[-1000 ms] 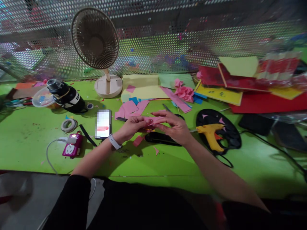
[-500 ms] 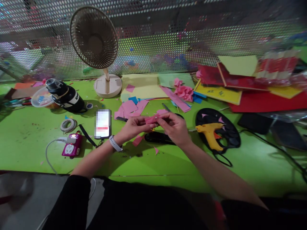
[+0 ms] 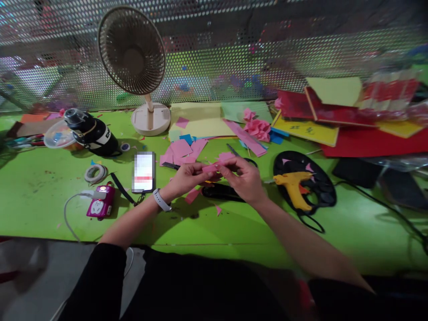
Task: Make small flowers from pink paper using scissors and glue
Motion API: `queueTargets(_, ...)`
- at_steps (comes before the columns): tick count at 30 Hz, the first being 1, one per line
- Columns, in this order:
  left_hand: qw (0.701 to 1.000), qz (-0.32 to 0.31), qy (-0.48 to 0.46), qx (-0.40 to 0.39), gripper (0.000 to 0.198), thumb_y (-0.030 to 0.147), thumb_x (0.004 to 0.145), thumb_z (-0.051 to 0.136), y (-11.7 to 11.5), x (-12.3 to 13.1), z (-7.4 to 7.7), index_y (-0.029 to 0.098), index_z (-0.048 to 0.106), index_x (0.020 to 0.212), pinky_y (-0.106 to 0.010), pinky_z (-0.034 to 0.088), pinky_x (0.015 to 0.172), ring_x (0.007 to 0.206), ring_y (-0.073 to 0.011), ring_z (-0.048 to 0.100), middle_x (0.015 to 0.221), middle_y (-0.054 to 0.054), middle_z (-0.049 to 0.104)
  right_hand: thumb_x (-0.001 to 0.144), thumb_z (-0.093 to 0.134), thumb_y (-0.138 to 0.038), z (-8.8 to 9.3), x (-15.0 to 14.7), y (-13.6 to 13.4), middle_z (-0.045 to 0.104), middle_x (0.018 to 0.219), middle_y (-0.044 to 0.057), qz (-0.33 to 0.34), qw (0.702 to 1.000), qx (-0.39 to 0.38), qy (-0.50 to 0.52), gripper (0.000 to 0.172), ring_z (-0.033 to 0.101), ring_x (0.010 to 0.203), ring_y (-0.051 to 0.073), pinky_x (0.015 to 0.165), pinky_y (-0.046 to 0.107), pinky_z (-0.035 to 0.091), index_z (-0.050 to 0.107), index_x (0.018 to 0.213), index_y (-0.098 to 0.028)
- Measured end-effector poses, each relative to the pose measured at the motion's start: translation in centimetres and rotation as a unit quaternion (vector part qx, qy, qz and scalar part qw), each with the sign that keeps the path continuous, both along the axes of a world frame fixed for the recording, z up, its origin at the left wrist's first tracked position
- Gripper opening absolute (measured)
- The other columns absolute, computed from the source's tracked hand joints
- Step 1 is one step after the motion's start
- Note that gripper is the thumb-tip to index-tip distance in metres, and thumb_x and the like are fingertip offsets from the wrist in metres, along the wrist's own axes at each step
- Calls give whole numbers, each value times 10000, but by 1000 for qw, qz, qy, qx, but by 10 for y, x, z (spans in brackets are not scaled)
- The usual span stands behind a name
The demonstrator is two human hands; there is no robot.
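Observation:
Between the fingertips of both hands is a small pink paper piece [image 3: 210, 168]. My left hand [image 3: 187, 178], with a pale band at the wrist, pinches its left side. My right hand [image 3: 241, 177] is closed on its right end. Beyond my left hand lie loose pink paper pieces [image 3: 181, 149]. Crumpled pink paper [image 3: 257, 128] rests behind my right hand, beside a long pink strip [image 3: 245, 137]. A black tool [image 3: 220, 192] lies under the hands, partly hidden. A pink scrap [image 3: 193, 195] is near its left end.
On the left are a phone [image 3: 143, 172], a black bottle [image 3: 92, 133], a tape roll [image 3: 96, 173] and a purple socket block [image 3: 101, 201]. A fan [image 3: 150, 119] stands behind. A yellow glue gun [image 3: 294, 185] lies on a black pad [image 3: 326, 187] at right.
The pink paper between my fingers looks flatter and narrower than before. Both hands stay in nearly the same place.

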State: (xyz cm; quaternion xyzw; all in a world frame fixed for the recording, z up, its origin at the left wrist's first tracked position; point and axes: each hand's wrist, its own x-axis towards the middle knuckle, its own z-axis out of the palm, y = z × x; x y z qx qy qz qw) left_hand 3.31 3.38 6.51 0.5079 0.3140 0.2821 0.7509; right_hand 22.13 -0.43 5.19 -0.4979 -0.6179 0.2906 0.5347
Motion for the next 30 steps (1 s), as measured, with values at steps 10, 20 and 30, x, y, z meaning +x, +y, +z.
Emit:
queueTargets(10, 1000, 6, 6, 11, 371, 406, 751, 812, 0, 0, -1, 115, 731, 967, -326, 596, 840, 888, -174, 744, 943, -104, 775, 871, 695, -399, 0, 0, 0, 715, 771, 5, -4, 1000, 10, -15, 175, 670, 673, 154, 639, 291, 582, 679, 849, -227)
queueTargets(20, 1000, 16, 7, 3, 371, 407, 730, 827, 0, 2, -2, 109, 739, 931, -314, 596, 821, 820, -153, 741, 906, -97, 777, 873, 689, -403, 1, -1, 1, 727, 787, 14, -5, 1000, 16, -11, 188, 667, 671, 150, 642, 286, 574, 673, 832, -220)
queueTargets(30, 999, 25, 26, 13, 361, 433, 752, 804, 0, -1, 0, 129, 743, 936, -313, 599, 808, 841, -163, 744, 944, -105, 778, 886, 661, -458, 0, -2, 1, 680, 742, 4, 4, 1000, 17, -13, 245, 630, 649, 149, 592, 282, 540, 644, 814, -225)
